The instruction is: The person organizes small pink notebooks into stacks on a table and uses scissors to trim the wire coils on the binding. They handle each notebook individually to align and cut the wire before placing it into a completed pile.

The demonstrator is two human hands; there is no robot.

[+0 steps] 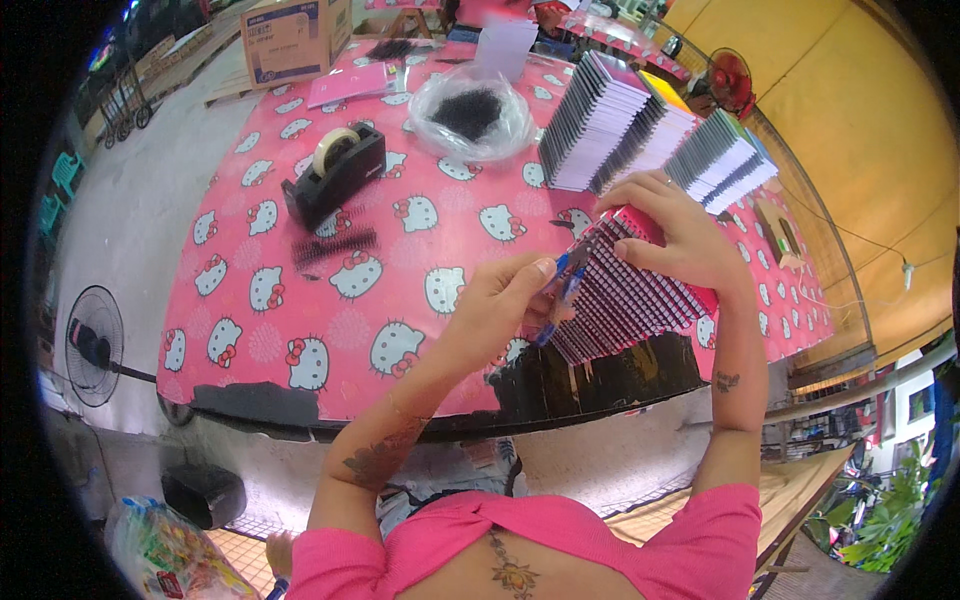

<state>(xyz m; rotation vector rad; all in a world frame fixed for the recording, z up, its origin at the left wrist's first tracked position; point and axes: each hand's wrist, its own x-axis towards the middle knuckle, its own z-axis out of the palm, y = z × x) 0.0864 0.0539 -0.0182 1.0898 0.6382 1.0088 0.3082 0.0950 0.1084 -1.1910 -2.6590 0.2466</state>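
A stack of spiral-bound notebooks (632,295) with pink covers stands near the table's front edge, its rows of dark coil bindings facing me. My left hand (508,290) is closed around a blue-handled plier-like tool (566,290) at the left end of the coils. Its jaws are partly hidden, so I cannot tell whether they touch a wire. Across the top and right side of the stack, my right hand (685,235) is wrapped with the fingers over the far edge and the thumb on the coils.
Left of the stack lie loose black coils (335,248) and a black tape dispenser (340,175). Farther back are a plastic bag of black coils (470,115), a pink booklet (350,85) and notebook stacks (592,125). A cardboard box (290,45) and a person stand beyond.
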